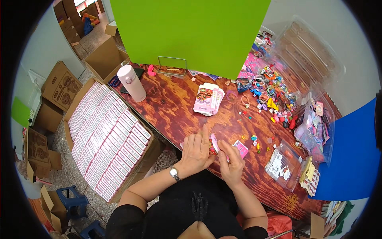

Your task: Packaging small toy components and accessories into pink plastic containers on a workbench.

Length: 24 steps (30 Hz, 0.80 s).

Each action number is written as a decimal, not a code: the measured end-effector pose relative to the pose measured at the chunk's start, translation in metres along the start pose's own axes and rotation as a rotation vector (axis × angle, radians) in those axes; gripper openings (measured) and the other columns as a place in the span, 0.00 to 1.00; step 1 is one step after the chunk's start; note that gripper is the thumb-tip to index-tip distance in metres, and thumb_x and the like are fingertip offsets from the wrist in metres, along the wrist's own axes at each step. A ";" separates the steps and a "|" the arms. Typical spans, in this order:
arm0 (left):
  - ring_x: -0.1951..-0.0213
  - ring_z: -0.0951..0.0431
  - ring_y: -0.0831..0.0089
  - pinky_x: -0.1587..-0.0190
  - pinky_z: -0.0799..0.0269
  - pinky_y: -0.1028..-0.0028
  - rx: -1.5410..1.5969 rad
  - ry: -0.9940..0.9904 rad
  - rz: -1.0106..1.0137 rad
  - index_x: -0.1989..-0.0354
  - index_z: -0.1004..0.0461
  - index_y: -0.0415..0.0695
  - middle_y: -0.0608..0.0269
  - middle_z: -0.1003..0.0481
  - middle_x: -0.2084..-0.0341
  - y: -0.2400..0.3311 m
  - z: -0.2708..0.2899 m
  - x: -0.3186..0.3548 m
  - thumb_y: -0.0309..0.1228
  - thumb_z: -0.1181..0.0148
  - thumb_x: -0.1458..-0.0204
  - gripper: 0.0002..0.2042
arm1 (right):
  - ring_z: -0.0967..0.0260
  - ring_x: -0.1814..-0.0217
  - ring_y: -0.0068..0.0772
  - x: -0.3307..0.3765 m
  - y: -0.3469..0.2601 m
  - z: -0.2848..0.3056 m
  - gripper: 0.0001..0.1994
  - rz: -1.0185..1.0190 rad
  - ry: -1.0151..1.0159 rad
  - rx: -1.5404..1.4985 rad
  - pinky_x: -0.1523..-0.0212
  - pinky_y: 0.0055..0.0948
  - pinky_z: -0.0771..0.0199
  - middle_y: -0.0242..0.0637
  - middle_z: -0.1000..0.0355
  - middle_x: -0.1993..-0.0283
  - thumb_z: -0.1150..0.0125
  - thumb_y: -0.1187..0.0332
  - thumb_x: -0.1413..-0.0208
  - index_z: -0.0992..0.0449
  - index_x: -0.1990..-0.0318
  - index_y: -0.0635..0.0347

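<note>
Close to the table's near edge, a small pink and white carton (pixel 214 142) lies between my two hands. My left hand (pixel 195 152) wears a wristwatch (pixel 174 172) at its wrist and grips the carton from the left, covering much of it. The thumb and fingers of my right hand (pixel 231 161) pinch the carton's right end. A pink card-like piece (pixel 241 149) lies just beyond the right hand. Further up the table sits a stack of flat pink printed cartons (pixel 205 101).
A big cardboard box (pixel 145 159) full of packed small cartons stands at the left. Nearby is a pink bottle (pixel 133 85). Small colourful toys (pixel 270 93) are heaped at the right, beside clear plastic trays (pixel 283 161). A green panel (pixel 187 36) rises behind the table.
</note>
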State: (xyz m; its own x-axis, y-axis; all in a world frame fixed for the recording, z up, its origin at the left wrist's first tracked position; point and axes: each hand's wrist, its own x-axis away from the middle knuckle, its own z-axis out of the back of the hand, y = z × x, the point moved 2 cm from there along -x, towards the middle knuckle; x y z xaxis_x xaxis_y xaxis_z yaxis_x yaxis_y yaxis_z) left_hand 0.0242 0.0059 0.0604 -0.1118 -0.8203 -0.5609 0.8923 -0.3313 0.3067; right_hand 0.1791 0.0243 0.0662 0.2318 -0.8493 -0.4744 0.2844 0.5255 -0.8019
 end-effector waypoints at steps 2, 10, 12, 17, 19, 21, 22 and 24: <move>0.59 0.30 0.52 0.57 0.35 0.58 -0.040 0.004 -0.039 0.32 0.50 0.19 0.40 0.31 0.55 0.001 0.000 0.000 0.38 0.29 0.61 0.51 | 0.22 0.51 0.40 0.004 0.001 -0.002 0.16 0.039 0.000 0.056 0.49 0.33 0.22 0.47 0.22 0.50 0.38 0.81 0.42 0.23 0.46 0.69; 0.54 0.31 0.50 0.53 0.36 0.56 -0.036 -0.055 -0.012 0.32 0.47 0.23 0.39 0.32 0.47 0.001 -0.010 0.002 0.37 0.31 0.60 0.48 | 0.23 0.46 0.41 0.013 -0.004 -0.013 0.20 0.229 0.047 0.223 0.48 0.35 0.22 0.51 0.22 0.47 0.39 0.81 0.41 0.27 0.40 0.71; 0.50 0.31 0.48 0.50 0.36 0.54 -0.040 -0.082 -0.036 0.33 0.43 0.26 0.41 0.33 0.44 0.003 -0.005 -0.006 0.40 0.30 0.59 0.46 | 0.24 0.44 0.35 0.012 0.013 -0.010 0.19 -0.177 0.041 -0.080 0.47 0.33 0.22 0.48 0.23 0.45 0.40 0.80 0.38 0.28 0.40 0.72; 0.32 0.44 0.38 0.31 0.50 0.43 0.229 0.186 -0.167 0.31 0.48 0.30 0.35 0.45 0.32 -0.015 0.016 0.002 0.53 0.21 0.63 0.57 | 0.24 0.49 0.30 0.003 0.038 0.004 0.17 -0.667 0.271 -0.970 0.49 0.28 0.20 0.39 0.26 0.46 0.48 0.70 0.30 0.33 0.36 0.63; 0.32 0.43 0.38 0.31 0.47 0.45 0.398 0.123 -0.110 0.32 0.46 0.31 0.36 0.45 0.32 -0.018 -0.001 0.011 0.51 0.21 0.61 0.54 | 0.25 0.48 0.30 0.015 0.032 -0.010 0.17 -0.761 0.218 -1.075 0.49 0.28 0.20 0.39 0.26 0.45 0.48 0.70 0.30 0.32 0.36 0.62; 0.30 0.40 0.52 0.32 0.41 0.57 0.734 -0.045 0.110 0.28 0.52 0.34 0.40 0.43 0.32 -0.028 -0.033 0.023 0.43 0.16 0.65 0.60 | 0.26 0.46 0.29 0.024 0.029 -0.025 0.18 -0.838 0.050 -1.174 0.49 0.29 0.20 0.39 0.27 0.44 0.47 0.68 0.30 0.32 0.36 0.62; 0.30 0.40 0.52 0.32 0.41 0.57 0.738 -0.049 0.106 0.28 0.52 0.34 0.40 0.43 0.32 -0.031 -0.036 0.024 0.43 0.16 0.65 0.60 | 0.26 0.46 0.29 0.024 0.032 -0.023 0.18 -0.837 0.057 -1.172 0.49 0.29 0.20 0.39 0.27 0.44 0.47 0.68 0.30 0.32 0.36 0.62; 0.37 0.31 0.59 0.37 0.33 0.62 0.599 -0.145 -0.036 0.27 0.53 0.37 0.44 0.41 0.33 -0.026 -0.030 0.016 0.38 0.16 0.63 0.58 | 0.27 0.46 0.28 0.025 0.041 -0.013 0.18 -0.816 -0.105 -0.956 0.50 0.28 0.20 0.38 0.27 0.43 0.46 0.67 0.30 0.32 0.36 0.60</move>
State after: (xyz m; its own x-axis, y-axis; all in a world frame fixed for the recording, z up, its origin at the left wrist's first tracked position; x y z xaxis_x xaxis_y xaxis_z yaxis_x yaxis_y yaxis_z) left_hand 0.0120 0.0158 0.0206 -0.2327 -0.8449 -0.4816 0.4908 -0.5295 0.6919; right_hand 0.1844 0.0239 0.0169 0.3915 -0.8773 0.2775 -0.3957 -0.4328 -0.8100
